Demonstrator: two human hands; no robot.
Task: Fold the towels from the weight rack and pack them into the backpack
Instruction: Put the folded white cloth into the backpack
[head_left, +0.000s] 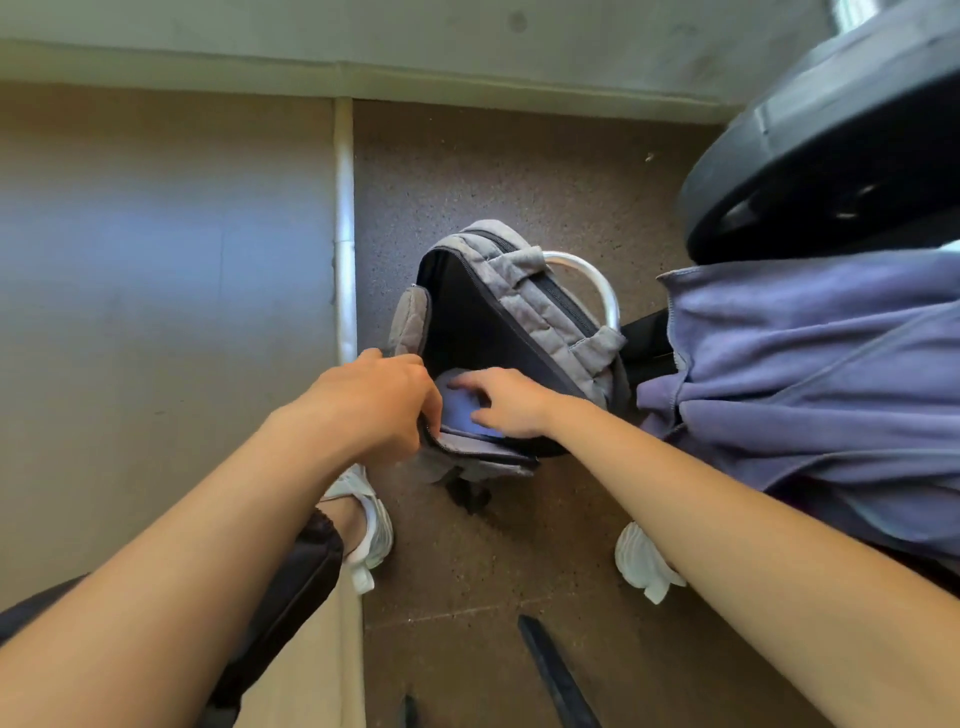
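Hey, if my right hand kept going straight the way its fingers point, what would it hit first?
The right hand would likely press into the folded towel inside the backpack; beyond it, the left hand gripping the rim. Depth is unclear.

- I see two floor surfaces: a speckled brown floor (519, 171) to the right and a smooth pale floor (156, 234) to the left, with a whitish strip (344, 208) running between them.
- The grey backpack (530, 306) stands on the speckled part, mouth open towards me, just beside the strip.
- A curved metal tube (597, 280) shows right behind the backpack.
- My wearer's white left shoe (371, 519) is planted at the strip's edge, and the white right shoe (641, 564) on the speckled floor.
- A black bar (556, 675) lies on the speckled floor nearest me.
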